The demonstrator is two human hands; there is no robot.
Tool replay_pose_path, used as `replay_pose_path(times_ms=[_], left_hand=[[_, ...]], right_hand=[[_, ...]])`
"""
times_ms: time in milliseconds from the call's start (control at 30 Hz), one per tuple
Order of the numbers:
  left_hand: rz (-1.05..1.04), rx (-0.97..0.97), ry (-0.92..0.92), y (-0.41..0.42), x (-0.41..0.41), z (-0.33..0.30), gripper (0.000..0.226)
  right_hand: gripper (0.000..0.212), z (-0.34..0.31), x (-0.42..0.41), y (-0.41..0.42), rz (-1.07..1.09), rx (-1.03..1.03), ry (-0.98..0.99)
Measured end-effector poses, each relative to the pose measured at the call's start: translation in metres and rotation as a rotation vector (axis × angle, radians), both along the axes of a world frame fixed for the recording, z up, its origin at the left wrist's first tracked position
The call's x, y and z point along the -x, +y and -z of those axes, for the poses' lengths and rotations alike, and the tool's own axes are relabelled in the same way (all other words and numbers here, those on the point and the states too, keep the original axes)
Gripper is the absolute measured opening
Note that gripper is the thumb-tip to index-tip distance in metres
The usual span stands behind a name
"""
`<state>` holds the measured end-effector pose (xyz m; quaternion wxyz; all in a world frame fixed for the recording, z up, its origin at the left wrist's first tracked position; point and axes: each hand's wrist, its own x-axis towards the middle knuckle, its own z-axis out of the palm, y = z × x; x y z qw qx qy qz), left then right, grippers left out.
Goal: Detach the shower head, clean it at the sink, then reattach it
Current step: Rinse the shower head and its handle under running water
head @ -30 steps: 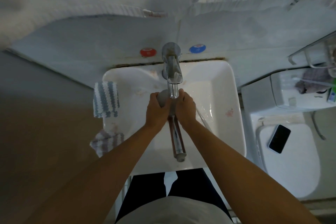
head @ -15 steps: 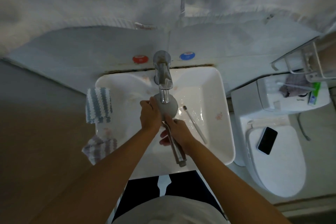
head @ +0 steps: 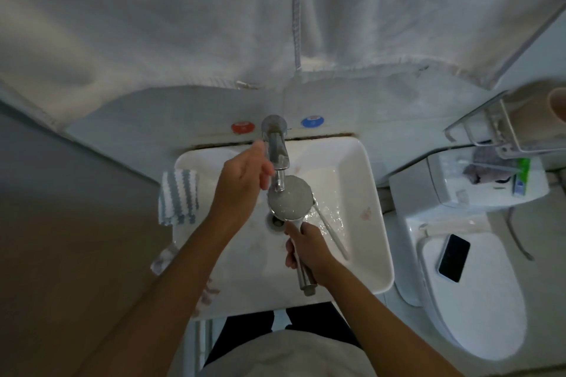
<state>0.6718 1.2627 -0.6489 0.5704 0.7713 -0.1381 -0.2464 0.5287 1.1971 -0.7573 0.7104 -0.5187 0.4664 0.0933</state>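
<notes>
Dim, bluish light — soft overall, edges bowed by the wide lens, corners blurred.

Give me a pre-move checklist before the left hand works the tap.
1. Grip on shower head: right hand wraps its handle. Ok.
2. Head placement: face up, right under the tap spout, over the sink. Ok.
3. Left hand free: holds nothing, fingers loosely curled beside the spout. Ok.
4. Left hand on the tap lever: cannot tell whether it touches.
5. Drain: uncovered, no pooled water seen. Ok.
6. Toothbrush in the basin right of the head: clear of both hands. Ok.
</notes>
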Motion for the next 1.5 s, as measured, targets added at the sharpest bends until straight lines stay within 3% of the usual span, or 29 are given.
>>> replay_pose_path(times_ms=[167,367,600,800,900,967,1067,1300,1500], left_hand=[[0.144,-0.105,-0.088,-0.007,-0.003,-0.006,0.028],[0.166,-0.150,-0.199,-0.006,0.006,0.008,0.028],[-0.005,-0.033,-0.157,0.009,0.022,0.018,0.032],[-0.128,-0.222,0.012,0.050,0.047,0.059,0.034],[-0.095,-0.334,0.108,0.064,0.062,0.079,0.031],[-0.046,-0.387,0.137,0.070,0.069,0.086,0.031],[-0.005,-0.406,0.172,0.076,0.078,0.091,0.030],[0.069,-0.403,0.248,0.084,0.081,0.102,0.029],[0.141,-0.415,0.254,0.093,0.087,0.114,0.028]], right_hand=[[0.020,-0.001,0.001,0.001,-0.014,0.023,-0.008],[0.017,-0.002,0.007,-0.001,-0.013,0.036,-0.001],[0.016,-0.001,0.021,-0.009,0.037,-0.028,0.052],[0.019,0.009,0.027,-0.015,0.037,0.145,0.114],[0.020,0.013,0.029,-0.016,0.007,0.197,0.214],[0.017,0.013,0.028,-0.020,-0.003,0.357,0.234],[0.011,0.020,0.031,-0.027,-0.222,0.478,0.327],[0.020,0.014,0.041,-0.021,-0.206,0.516,0.372],[0.018,0.012,0.051,-0.009,-0.367,0.811,0.469]])
